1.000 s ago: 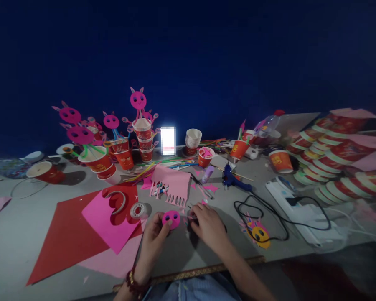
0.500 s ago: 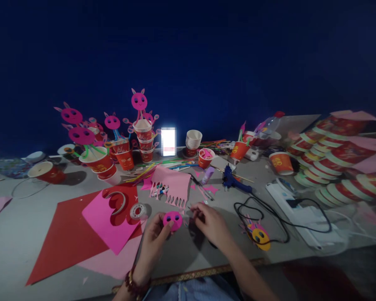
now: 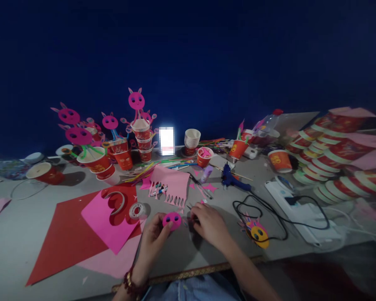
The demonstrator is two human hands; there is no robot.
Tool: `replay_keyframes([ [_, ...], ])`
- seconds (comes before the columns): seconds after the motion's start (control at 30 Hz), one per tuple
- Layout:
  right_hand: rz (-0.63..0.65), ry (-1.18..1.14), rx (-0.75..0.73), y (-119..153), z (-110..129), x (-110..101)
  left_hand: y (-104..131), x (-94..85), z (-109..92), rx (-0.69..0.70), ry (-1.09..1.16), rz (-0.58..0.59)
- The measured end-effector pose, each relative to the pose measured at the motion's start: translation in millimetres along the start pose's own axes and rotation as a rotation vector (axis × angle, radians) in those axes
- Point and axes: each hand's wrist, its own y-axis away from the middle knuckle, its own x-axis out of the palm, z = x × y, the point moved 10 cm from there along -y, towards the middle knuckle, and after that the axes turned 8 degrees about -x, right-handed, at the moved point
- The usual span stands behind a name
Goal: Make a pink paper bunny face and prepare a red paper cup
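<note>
My left hand pinches a round pink paper face with two dark eyes, thumb on its front, just above the table. Close to its right, my right hand is curled with the fingertips pointing down and together; whatever they hold, if anything, is hidden. A small pale paper piece lies between the face and my right fingers. Behind my hands lies a light pink sheet with leaf-shaped cutouts along its front edge. A roll of tape sits left of the face.
Red card and a bright pink sheet lie at left. To the right are a blue glue gun, a looped black cable, a white power strip and stacked paper cups. Finished paper figures stand in cups behind.
The fingers of my right hand have curled inward and down. My left hand still holds the pink face in nearly the same place. The whole view has shifted slightly.
</note>
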Motion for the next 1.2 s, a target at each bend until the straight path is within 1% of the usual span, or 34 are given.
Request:
replay_keyframes([
  [0.1, -0.023, -0.059, 0.011, -1, -1, 0, 3, -0.7, -1, 0.037, -0.043, 0.005],
  [0.27, -0.069, -0.140, 0.029, 3, -9, 3, 7, -1.7, -4, 0.142, -0.172, 0.041],
  [0.37, -0.136, -0.243, 0.044, 6, -18, 3, 8, 0.2, -6, 0.154, -0.186, 0.054],
  [0.47, -0.268, -0.517, 0.068, 9, -27, -1, 10, 6.8, -14, 0.181, -0.189, 0.070],
  [0.53, -0.357, -0.756, 0.081, 11, -29, -4, 13, 13.0, -24, 0.244, -0.208, 0.086],
  [0.63, -0.447, -1.077, 0.097, 13, -24, -7, 23, 23.9, -47, 0.417, -0.273, 0.130],
  [0.7, -0.474, -1.206, 0.090, 16, -16, -13, 33, 32.5, -62, 0.561, -0.362, 0.177],
  [0.8, -0.522, -1.227, -0.017, 24, 1, -31, 53, 41.9, -81, 0.811, -0.537, 0.203],
  [0.87, -0.564, -1.170, -0.120, 31, 11, -45, 66, 43.9, -93, 0.967, -0.629, 0.164],
  [0.93, -0.594, -1.110, -0.211, 38, 18, -55, 76, 44.6, -103, 1.070, -0.680, 0.116],
  [1.0, -0.615, -1.078, -0.280, 43, 23, -61, 83, 46.1, -110, 1.136, -0.697, 0.089],
  [1.07, -0.618, -1.070, -0.336, 46, 26, -65, 87, 48.1, -115, 1.169, -0.711, 0.077],
  [1.13, -0.601, -1.063, -0.379, 48, 30, -67, 87, 49.1, -114, 1.175, -0.724, 0.075],
  [1.2, -0.575, -1.037, -0.410, 48, 34, -68, 84, 48.7, -110, 1.153, -0.730, 0.084],
])
